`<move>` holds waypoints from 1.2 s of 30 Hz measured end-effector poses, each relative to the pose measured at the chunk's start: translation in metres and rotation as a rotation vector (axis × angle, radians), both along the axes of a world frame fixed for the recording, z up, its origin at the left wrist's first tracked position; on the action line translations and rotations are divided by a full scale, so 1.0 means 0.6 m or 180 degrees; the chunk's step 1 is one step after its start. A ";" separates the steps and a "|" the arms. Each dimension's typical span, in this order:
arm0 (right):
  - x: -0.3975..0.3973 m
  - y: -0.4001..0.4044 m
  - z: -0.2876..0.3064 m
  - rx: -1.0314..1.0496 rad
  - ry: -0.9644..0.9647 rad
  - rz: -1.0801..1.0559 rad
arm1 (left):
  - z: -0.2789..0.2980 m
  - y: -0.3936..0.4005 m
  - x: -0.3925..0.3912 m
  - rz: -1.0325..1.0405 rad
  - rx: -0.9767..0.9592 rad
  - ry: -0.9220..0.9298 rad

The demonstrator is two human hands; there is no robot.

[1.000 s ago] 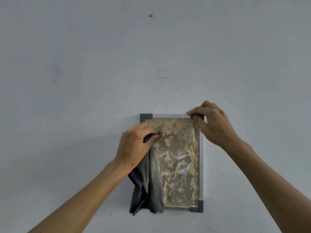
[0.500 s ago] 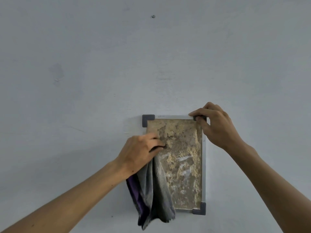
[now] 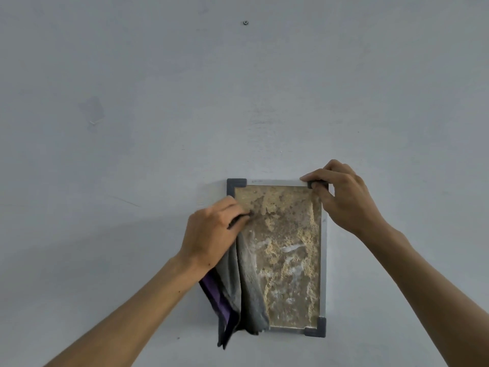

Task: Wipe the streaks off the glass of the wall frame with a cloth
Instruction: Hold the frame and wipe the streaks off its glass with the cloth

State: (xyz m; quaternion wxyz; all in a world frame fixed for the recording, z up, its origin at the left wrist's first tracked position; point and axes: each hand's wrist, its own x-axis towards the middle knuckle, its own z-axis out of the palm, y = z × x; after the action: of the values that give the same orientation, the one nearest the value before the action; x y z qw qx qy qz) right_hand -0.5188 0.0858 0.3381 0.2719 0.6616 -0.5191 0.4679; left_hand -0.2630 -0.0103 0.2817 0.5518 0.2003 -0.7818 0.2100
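My left hand has the grey cloth with the purple edge bunched in its fingers against the upper left glass of the grey-cornered wall frame, my right hand pinches the top right corner, so I'd press flat, overlapping strokes downward.

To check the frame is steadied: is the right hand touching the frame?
Touching. The head view shows the right hand pinching the frame at its top right corner.
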 end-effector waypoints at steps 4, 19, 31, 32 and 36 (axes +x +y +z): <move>0.000 -0.003 -0.003 -0.0023 -0.0029 -0.0002 | -0.032 0.000 -0.013 -0.0069 0.0403 0.1094; 0.008 -0.013 -0.011 -0.0141 -0.0181 -0.0017 | -0.105 0.024 -0.093 -0.0111 0.0747 0.1953; 0.006 -0.015 -0.013 -0.0177 -0.0205 0.0008 | -0.108 0.029 -0.103 -0.0127 0.0949 0.2145; 0.007 -0.015 -0.013 -0.0183 -0.0210 0.0007 | -0.109 0.031 -0.106 -0.0125 0.0951 0.2006; 0.008 -0.011 -0.014 -0.0164 -0.0225 0.0028 | -0.101 0.024 -0.074 0.0050 0.0629 0.1310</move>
State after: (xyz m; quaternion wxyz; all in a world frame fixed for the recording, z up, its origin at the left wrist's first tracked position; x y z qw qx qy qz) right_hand -0.5142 0.0791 0.3297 0.2683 0.6397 -0.5132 0.5053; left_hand -0.3075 0.0038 0.2212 0.6758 0.2982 -0.6679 0.0914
